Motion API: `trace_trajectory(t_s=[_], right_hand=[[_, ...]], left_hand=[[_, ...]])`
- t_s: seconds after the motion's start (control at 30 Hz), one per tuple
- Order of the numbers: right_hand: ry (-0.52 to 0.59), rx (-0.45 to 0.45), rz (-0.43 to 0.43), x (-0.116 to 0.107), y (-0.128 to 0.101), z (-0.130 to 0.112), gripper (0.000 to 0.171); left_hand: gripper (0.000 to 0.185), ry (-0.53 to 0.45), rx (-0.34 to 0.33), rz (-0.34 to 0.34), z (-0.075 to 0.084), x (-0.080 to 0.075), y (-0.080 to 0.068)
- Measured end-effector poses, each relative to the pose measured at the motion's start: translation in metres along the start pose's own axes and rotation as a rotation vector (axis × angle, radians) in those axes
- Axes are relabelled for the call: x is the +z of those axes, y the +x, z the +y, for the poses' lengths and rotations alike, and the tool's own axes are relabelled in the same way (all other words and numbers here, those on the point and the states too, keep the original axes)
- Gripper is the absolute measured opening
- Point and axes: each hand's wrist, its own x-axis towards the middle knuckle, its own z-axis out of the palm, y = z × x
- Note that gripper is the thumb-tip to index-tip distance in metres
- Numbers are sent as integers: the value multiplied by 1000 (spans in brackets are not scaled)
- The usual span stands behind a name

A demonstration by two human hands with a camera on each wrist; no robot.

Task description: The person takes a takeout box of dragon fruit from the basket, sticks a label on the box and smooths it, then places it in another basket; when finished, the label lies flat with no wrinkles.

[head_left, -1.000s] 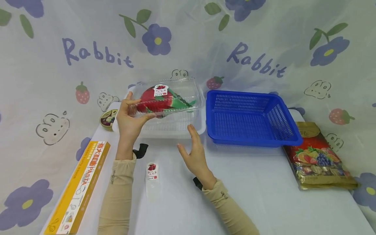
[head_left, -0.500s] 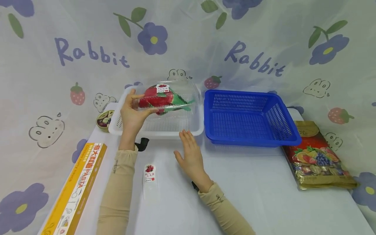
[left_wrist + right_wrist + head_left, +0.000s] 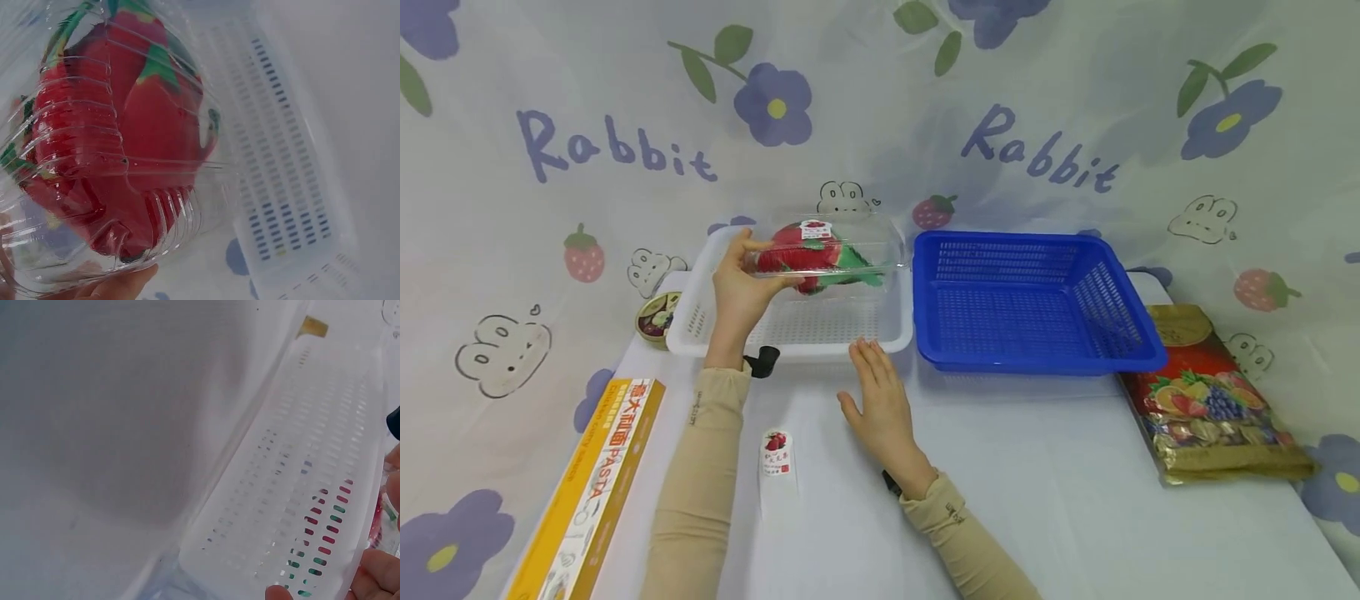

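My left hand point(image 3: 741, 287) grips the left end of a clear plastic clamshell box point(image 3: 831, 254) that holds a red and green dragon fruit point(image 3: 125, 144). The box hangs over the white perforated basket point(image 3: 692, 329), just above its floor. In the left wrist view the box fills the frame, with the white basket point(image 3: 281, 200) beyond it. My right hand point(image 3: 880, 396) is open, its fingers straight, palm down, near the basket's front rim. The right wrist view shows the white basket's wall point(image 3: 300, 506) close up and fingertips point(image 3: 375, 575) at the lower edge.
A blue basket point(image 3: 1037, 304) stands right of the white one. A gold fruit-print bag point(image 3: 1210, 400) lies at the far right. A yellow pasta box point(image 3: 595, 492) lies at the left, a small labelled clear packet point(image 3: 777, 467) between my arms, a round tin point(image 3: 655, 315) left of the white basket.
My left hand has carried the clamshell box farther over the white basket and lowered it. My right hand has dropped toward the table by the basket's front rim.
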Motion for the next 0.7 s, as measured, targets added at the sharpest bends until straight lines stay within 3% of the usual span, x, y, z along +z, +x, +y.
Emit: trace_trajectory(t_s=[0.17,0.37,0.5,0.7], right_hand=[[-23,4,-10,0,-1,3,68],[-30,10,-2,-2,-1,7,68],[-31,-9,25,-1,1,7,68],[-36,-30,36,3,1,4,69]], left_hand=[[59,99,-10,-25,-1,0,7],[58,223,-8,-89,12,2,19],[57,227,-25,-120,17,5,28],[58,205,-48,-118,6,4,34]])
